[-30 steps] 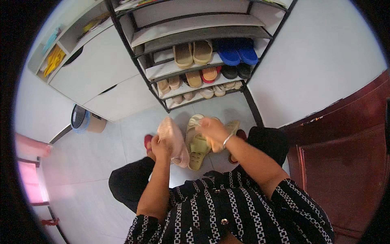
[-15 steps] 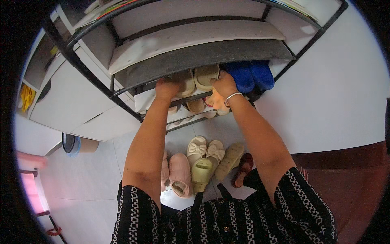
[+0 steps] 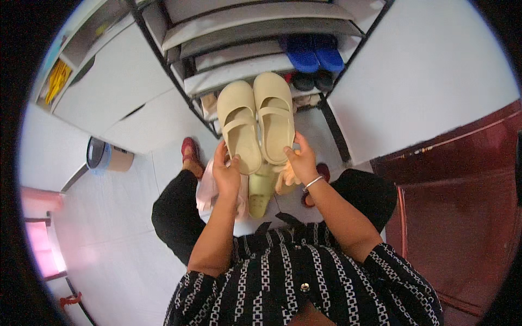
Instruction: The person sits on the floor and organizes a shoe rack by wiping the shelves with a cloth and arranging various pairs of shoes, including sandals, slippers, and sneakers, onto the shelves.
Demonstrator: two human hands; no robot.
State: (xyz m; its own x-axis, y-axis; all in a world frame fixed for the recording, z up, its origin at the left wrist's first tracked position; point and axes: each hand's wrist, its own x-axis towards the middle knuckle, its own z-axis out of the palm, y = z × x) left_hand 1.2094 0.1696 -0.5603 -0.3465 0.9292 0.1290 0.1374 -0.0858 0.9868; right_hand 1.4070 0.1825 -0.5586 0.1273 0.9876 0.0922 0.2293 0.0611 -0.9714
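Observation:
I hold a pair of beige clogs side by side in front of the rack, soles down and toes pointing away. My left hand (image 3: 226, 173) grips the heel of the left beige clog (image 3: 237, 98), thumb inside. Likewise my right hand (image 3: 302, 158) pinches the heel of the right beige clog (image 3: 271, 83), and a crumpled peach-orange cloth (image 3: 289, 177) hangs from that same hand. Below the clogs, on the floor, a light green slipper (image 3: 261, 200) shows beside pink footwear (image 3: 206, 187), partly hidden by my left forearm.
The black-framed shoe rack (image 3: 272, 27) stands ahead, with blue slippers (image 3: 302, 60) and dark shoes (image 3: 303, 81) at its right. White drawers (image 3: 103, 81) stand left, near a bin (image 3: 98, 155). My feet in red shoes (image 3: 190, 149) are spread apart. A dark red panel (image 3: 457, 217) lies right.
The beige clogs have come off the rack shelf, drawn back toward me in both hands. My view has shifted, and my left foot now shows at the left.

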